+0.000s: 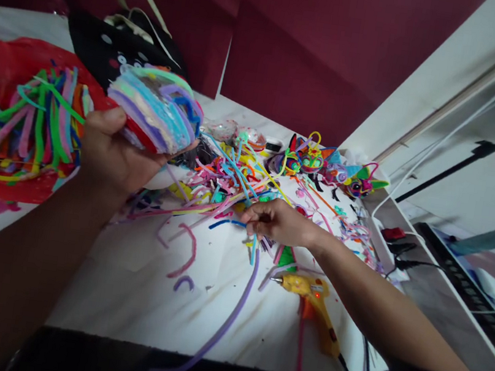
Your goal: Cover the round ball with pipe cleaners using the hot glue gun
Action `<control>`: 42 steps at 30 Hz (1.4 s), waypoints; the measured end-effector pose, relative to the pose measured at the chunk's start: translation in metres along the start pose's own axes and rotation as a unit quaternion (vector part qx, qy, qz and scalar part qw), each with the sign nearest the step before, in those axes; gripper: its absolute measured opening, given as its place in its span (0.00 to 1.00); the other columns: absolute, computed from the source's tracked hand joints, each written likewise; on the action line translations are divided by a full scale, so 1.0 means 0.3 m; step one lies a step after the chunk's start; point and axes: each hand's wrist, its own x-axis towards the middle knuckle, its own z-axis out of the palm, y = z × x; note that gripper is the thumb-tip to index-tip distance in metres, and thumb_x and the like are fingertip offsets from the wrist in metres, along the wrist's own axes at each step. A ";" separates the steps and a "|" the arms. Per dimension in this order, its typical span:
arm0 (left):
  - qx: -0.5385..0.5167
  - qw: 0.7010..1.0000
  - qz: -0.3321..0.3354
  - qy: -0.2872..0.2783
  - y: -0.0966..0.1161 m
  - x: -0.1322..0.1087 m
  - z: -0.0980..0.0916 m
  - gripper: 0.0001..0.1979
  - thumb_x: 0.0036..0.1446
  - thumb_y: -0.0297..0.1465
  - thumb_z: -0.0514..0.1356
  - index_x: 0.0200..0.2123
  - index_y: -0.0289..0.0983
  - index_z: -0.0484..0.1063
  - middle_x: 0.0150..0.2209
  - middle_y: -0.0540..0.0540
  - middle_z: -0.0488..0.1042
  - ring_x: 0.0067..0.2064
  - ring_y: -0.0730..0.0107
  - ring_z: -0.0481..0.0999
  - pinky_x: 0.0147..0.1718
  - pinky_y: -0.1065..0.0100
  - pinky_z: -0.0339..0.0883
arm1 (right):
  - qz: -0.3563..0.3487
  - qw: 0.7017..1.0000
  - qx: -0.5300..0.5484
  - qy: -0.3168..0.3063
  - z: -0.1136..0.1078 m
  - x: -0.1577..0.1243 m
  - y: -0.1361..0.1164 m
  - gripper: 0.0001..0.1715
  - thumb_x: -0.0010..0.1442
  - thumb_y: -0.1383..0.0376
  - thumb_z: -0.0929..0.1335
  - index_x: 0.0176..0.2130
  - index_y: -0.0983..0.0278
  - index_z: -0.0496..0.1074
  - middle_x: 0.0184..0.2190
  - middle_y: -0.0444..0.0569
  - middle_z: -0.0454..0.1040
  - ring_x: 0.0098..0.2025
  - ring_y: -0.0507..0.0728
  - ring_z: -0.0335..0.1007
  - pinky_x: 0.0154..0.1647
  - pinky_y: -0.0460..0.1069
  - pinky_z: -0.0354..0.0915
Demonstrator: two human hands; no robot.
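Left forearm (26, 264), lower left; left hand (117, 150) cups the striped piece (153, 112).
Probably light, soft-surfaced, best supported underneath; right hand (282, 221) has its grip pinched mid-frame, contents unclear.

Left hand (120, 151) with fingers mostly hidden under the striped bundle (156, 113), right hand (282, 221) with its grip too blurred to tell, red bag (29, 57) cut off at left, black bag (94, 48) partly covered
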 end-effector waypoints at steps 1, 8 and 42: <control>0.001 1.000 0.003 -0.011 0.004 -0.003 0.011 0.16 0.42 0.38 0.69 0.37 0.45 0.75 0.37 0.50 0.81 0.51 0.56 0.78 0.51 0.52 0.79 | 0.007 1.000 0.008 0.004 0.003 -0.012 -0.004 0.08 0.56 0.67 0.69 0.38 0.67 0.74 0.28 0.45 0.78 0.26 0.51 0.72 0.27 0.43 0.67; 0.016 0.999 0.021 -0.037 0.012 -0.022 0.057 0.20 0.46 0.33 0.64 0.46 0.47 0.75 0.36 0.51 0.81 0.51 0.54 0.79 0.50 0.48 0.79 | 0.079 0.994 0.000 0.078 -0.063 -0.100 -0.021 0.16 0.57 0.64 0.69 0.46 0.69 0.73 0.28 0.46 0.77 0.25 0.53 0.75 0.22 0.44 0.66; -0.024 0.999 -0.026 0.011 -0.027 -0.033 0.044 0.23 0.36 0.30 0.63 0.41 0.44 0.71 0.39 0.44 0.80 0.64 0.37 0.69 0.53 0.42 0.75 | 0.010 0.979 -0.204 0.009 0.248 -0.028 -0.077 0.08 0.60 0.78 0.69 0.36 0.68 0.77 0.34 0.49 0.78 0.33 0.51 0.73 0.36 0.44 0.63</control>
